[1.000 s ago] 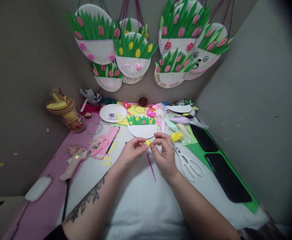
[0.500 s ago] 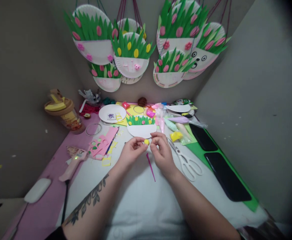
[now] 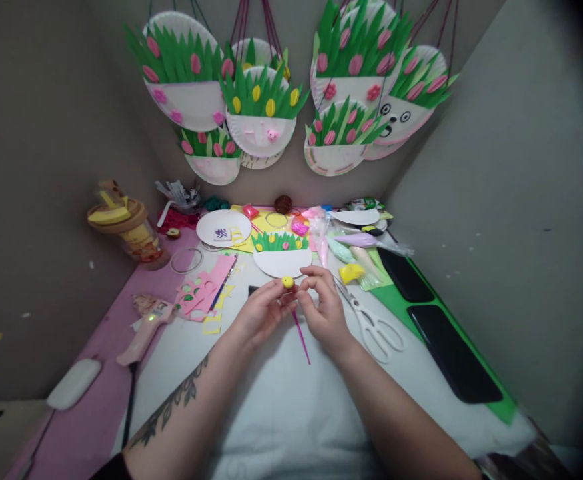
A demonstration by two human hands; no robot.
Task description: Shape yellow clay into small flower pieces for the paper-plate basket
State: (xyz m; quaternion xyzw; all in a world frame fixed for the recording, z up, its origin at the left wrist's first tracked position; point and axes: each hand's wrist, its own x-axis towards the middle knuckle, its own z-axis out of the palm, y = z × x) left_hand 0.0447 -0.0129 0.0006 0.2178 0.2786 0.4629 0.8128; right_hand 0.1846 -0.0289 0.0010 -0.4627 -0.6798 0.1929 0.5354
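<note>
A small yellow clay ball (image 3: 288,283) with tiny dark specks sits at the fingertips of my left hand (image 3: 261,312), which is closed on it. Just to the right, my right hand (image 3: 322,303) has its fingers curled and the thumb close to them; whatever they pinch, if anything, is too small to see. Below the hands a thin magenta stick (image 3: 302,339) lies on the white cloth (image 3: 291,413). Behind them rests a half paper plate (image 3: 283,262) with green paper grass and small yellow and pink blooms.
White scissors (image 3: 371,327) lie right of my hands, near a yellow clay packet (image 3: 352,273). Two dark slabs (image 3: 454,353) lie on the right. A pink glue gun (image 3: 146,327), pink paper scraps (image 3: 204,293) and a tumbler (image 3: 134,227) occupy the left. Decorated plates (image 3: 261,133) hang behind.
My left hand has turned and shifted slightly left with the yellow ball, so dark specks now show on it. A dark object has come into view behind that hand. The right hand has hardly moved.
</note>
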